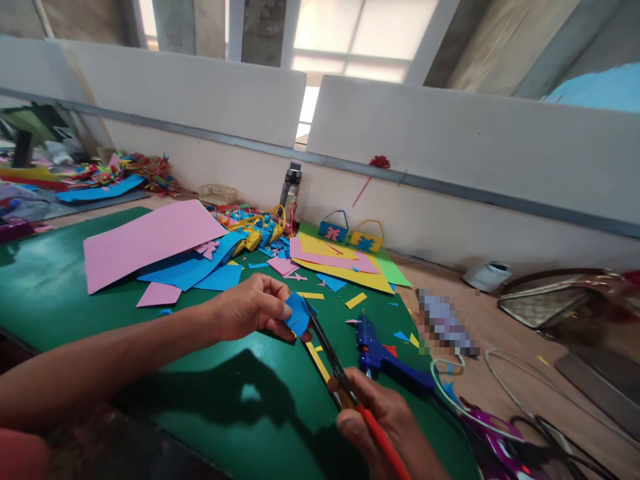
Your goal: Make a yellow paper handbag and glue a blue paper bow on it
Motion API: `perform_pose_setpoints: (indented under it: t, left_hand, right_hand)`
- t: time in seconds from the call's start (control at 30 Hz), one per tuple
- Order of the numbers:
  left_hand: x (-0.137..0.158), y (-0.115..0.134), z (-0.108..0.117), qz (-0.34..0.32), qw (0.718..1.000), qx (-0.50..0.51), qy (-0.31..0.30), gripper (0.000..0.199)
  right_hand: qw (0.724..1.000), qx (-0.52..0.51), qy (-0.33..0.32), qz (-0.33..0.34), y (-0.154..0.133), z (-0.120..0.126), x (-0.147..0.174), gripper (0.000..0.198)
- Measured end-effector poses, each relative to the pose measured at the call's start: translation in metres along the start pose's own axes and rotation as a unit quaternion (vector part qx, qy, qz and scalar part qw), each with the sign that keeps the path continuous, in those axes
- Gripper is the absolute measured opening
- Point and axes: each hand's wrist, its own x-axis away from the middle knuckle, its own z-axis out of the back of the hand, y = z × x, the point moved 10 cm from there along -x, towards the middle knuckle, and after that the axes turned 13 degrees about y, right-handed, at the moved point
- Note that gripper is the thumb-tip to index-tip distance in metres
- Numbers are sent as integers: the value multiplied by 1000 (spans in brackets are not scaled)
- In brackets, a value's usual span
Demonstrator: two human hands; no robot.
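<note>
My left hand (255, 307) pinches a small blue sheet piece (299, 315) between thumb and fingers, above the green tabletop. My right hand (377, 413) grips a pair of scissors (327, 350) with red handles. The dark blade tip reaches the right edge of the blue piece; whether it touches is unclear. Below that blade runs a narrow yellow-looking strip (317, 361), and I cannot tell if it belongs to the scissors. A blue glue gun (385, 360) rests just right of the scissors. Yellow scraps (356, 301) lie beyond the blades.
Pink (155, 243) and blue sheets (193, 270) lie at left. Behind are a heap of small yellow and blue pieces (255, 233), a bottle (291, 183), stacked sheets (345, 263) and two little bags (367, 239). Cables (493, 373) and a handbag (545, 307) occupy the right.
</note>
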Motion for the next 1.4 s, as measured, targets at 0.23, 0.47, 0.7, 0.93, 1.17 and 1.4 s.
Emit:
perform_pose_setpoints:
  t: [0.23,0.47,0.7,0.93,1.17,1.4]
  left_hand:
    - [2,3,0,-10,1000,-18,-6,22]
    - [4,2,1,-11,998,-58,5,17]
    - [6,4,-1,-11,998,-69,-5,18]
    - [5,2,0,-23,995,-99,-19,15]
    - [6,4,-1,-63,988,-139,-38,24]
    - [10,12,2,-107,986,-121,26,28]
  right_hand:
    - [1000,-14,-21,5,-4,-3,-2,61]
    - [998,-30,-58,0,0,-8,1,65]
    - [998,-40,-37,-34,-6,-5,5,71]
    - [998,-40,-39,-26,-9,-4,3,63]
    - [1000,-5,-27,-15,-10,-3,1,49]
    - [999,-26,-38,-7,-7,-6,2,63]
